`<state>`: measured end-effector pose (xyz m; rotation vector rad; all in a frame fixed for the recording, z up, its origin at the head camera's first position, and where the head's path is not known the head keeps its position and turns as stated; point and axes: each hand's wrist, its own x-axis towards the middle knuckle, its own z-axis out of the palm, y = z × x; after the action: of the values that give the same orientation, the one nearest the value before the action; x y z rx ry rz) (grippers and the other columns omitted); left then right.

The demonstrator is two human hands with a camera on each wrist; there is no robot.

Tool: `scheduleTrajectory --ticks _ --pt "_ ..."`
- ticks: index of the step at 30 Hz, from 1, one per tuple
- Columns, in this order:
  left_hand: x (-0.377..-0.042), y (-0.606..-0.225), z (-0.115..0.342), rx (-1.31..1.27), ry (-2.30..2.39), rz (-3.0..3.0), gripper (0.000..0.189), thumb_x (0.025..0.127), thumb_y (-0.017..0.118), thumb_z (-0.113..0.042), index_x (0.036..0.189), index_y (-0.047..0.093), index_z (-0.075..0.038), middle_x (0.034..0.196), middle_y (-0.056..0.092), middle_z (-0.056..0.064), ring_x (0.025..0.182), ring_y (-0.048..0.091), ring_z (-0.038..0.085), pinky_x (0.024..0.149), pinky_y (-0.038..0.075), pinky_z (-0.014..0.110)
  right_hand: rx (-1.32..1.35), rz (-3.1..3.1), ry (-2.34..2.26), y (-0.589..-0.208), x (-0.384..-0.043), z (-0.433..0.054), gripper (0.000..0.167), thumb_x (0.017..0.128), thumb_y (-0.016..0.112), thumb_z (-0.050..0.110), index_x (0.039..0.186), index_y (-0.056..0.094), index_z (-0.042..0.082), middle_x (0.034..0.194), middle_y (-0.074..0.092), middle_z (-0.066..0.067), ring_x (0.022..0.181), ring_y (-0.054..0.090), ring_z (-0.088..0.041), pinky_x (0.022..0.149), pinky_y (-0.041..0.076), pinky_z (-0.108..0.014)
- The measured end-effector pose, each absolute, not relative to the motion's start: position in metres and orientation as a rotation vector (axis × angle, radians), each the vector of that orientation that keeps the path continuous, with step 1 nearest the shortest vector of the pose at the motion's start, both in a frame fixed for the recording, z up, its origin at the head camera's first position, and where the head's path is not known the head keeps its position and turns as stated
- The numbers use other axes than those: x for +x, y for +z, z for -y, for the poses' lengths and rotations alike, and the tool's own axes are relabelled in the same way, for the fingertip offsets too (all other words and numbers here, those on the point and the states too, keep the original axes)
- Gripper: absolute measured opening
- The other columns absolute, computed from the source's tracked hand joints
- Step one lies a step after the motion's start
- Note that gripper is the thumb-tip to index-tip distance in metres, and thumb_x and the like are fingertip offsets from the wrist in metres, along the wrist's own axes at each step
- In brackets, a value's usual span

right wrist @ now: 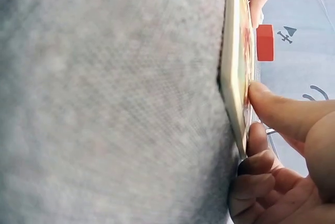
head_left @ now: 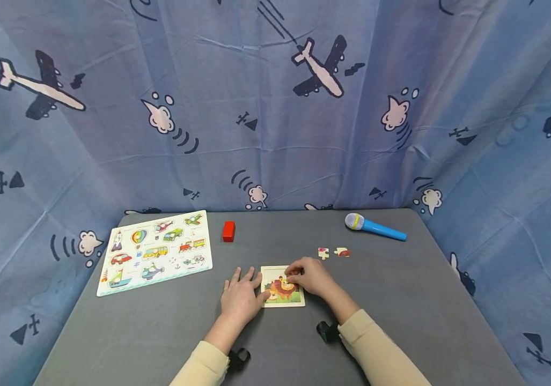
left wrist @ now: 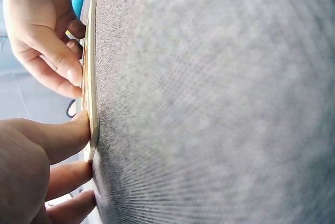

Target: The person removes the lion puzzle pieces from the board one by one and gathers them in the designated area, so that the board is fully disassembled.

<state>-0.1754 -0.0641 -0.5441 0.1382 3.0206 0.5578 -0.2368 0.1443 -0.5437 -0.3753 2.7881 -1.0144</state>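
Left of centre in the head view, we see a white picture board (head_left: 136, 269), lying askew and printed with a rocket, a balloon and vehicles. Just right of it, we find a red block (head_left: 228, 231). Right of centre, we note a blue-handled microphone (head_left: 382, 229), its grey head leftward. Beneath lies a grey tabletop (head_left: 430, 321); across the upper frame, we observe a blue curtain (head_left: 275, 123) patterned with aeroplanes.

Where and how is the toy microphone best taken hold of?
Probably by the middle of its blue handle, from above, gripping across it, with the nearer right hand: the toy microphone lies on its side, the long handle pointing right and slightly towards the camera, the rounded grey head at the left end.
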Motion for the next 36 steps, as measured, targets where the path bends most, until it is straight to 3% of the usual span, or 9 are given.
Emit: scheduleTrajectory --ticks 5,12,19,26,31,36 --pt "-0.176 -0.545 0.064 0.14 0.565 -3.014 0.06 0.089 0.072 -0.049 0.14 0.063 -0.02 0.152 0.052 0.007 0.149 0.035 0.037 0.115 0.033 0.063 -0.374 -2.802 -1.004 -0.544 -0.236 -0.144 0.005 0.084 0.083 0.017 0.083 0.079 0.02 0.078 0.059 0.005 0.072 0.049 -0.011 0.066 0.042 -0.029" --pt "-0.177 -0.545 0.064 0.132 0.568 -3.012 0.061 0.089 0.072 -0.05 0.141 0.062 -0.02 0.153 0.051 0.006 0.149 0.034 0.037 0.115 0.032 0.063 -0.367 -2.843 -1.054 -0.545 -0.235 -0.144 0.011 0.08 0.086 0.015 0.077 0.077 0.021 0.091 0.059 0.001 0.073 0.047 -0.013 0.067 0.04 -0.03" --pt "-0.177 -0.544 0.064 0.124 0.55 -3.013 0.061 0.089 0.072 -0.05 0.14 0.063 -0.02 0.153 0.052 0.006 0.149 0.035 0.036 0.115 0.033 0.062 -0.285 -2.796 -1.189 -0.543 -0.237 -0.145 0.023 0.079 0.087 0.012 0.089 0.066 0.011 0.076 0.058 0.0 0.064 0.05 -0.013 0.057 0.041 -0.026" --pt "-0.178 -0.542 0.064 0.126 0.552 -3.001 0.061 0.089 0.072 -0.049 0.141 0.062 -0.02 0.153 0.051 0.006 0.15 0.034 0.036 0.116 0.032 0.062 -0.325 -2.752 -1.201 -0.544 -0.238 -0.151 0.01 0.087 0.081 0.019 0.093 0.074 0.015 0.075 0.061 0.003 0.063 0.051 -0.011 0.057 0.042 -0.025" --pt "-0.176 -0.542 0.065 0.141 0.564 -3.016 0.06 0.089 0.073 -0.049 0.141 0.062 -0.02 0.153 0.052 0.006 0.149 0.034 0.037 0.115 0.032 0.063 -0.247 -2.753 -1.314 -0.533 -0.24 -0.165 0.019 0.085 0.082 0.023 0.1 0.075 0.014 0.079 0.067 0.002 0.067 0.056 -0.012 0.061 0.047 -0.028" --pt "-0.176 -0.544 0.065 0.155 0.557 -3.02 0.06 0.089 0.072 -0.049 0.141 0.063 -0.02 0.152 0.052 0.006 0.149 0.035 0.037 0.115 0.033 0.063 -0.159 -2.797 -1.39 -0.521 -0.247 -0.199 0.021 0.085 0.082 0.027 0.097 0.075 0.012 0.079 0.072 -0.001 0.066 0.059 -0.013 0.058 0.047 -0.028"
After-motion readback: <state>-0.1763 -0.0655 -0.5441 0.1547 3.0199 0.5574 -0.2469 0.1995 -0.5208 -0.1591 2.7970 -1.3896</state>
